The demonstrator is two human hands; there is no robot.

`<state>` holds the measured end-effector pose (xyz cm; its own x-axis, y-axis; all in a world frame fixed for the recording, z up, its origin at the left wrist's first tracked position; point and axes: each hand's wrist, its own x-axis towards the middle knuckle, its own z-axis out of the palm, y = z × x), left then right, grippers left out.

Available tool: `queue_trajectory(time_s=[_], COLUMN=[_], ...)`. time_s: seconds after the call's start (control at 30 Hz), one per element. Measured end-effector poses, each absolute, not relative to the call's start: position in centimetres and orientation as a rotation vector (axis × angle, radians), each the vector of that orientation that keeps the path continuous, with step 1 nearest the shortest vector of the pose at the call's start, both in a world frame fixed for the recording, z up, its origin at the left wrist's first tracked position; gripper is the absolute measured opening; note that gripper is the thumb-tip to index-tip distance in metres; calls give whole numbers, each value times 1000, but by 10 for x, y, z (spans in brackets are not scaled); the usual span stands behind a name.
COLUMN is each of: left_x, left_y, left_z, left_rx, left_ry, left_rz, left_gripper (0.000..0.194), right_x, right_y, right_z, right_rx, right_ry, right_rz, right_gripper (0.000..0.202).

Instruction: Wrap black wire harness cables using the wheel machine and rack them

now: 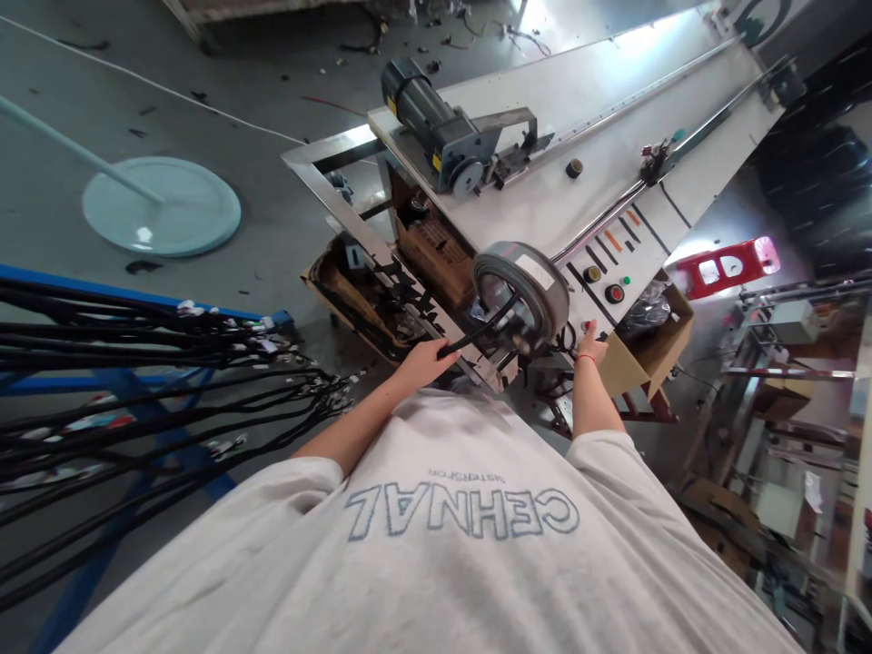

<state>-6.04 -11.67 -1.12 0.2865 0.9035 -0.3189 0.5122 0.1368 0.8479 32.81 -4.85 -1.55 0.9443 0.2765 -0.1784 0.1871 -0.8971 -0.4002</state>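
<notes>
My left hand (428, 363) is closed around a black cable (480, 327) at the front edge of the machine. From my fingers the cable runs up into a round, tape-wrapped metal ring (531, 283) on the machine's near end. My right hand (591, 348) is at the near corner of the white machine top, its index finger stretched out to a small red button (587, 325). A red cord circles that wrist. Close by on the panel are a larger red button (614, 292), a green one (627, 281) and a dark knob (592, 272).
A motor (429, 113) sits on the white bench (518, 209). Bundles of black cables (136, 336) hang on a blue rack at left. Cardboard boxes (671, 341) stand by the machine, with a red stool (726, 266) beyond. A round stand base (163, 207) rests on the littered floor.
</notes>
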Motion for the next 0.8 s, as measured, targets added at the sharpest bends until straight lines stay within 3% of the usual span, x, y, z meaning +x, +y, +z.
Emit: queue_trajectory(time_s=[0.57,0.8], left_x=[-40,-83], left_y=[-102,-86], left_z=[-5,53], left_rx=[1636,1705], left_ry=[1314,1307], left_rz=[492,688], left_gripper=[26,34], right_x=[323,318], right_y=[-48,-51], right_z=[-17,-21], right_rx=[-2716,-2643], right_ry=[-358,-317], right_rz=[331,329], right_gripper=[74,65])
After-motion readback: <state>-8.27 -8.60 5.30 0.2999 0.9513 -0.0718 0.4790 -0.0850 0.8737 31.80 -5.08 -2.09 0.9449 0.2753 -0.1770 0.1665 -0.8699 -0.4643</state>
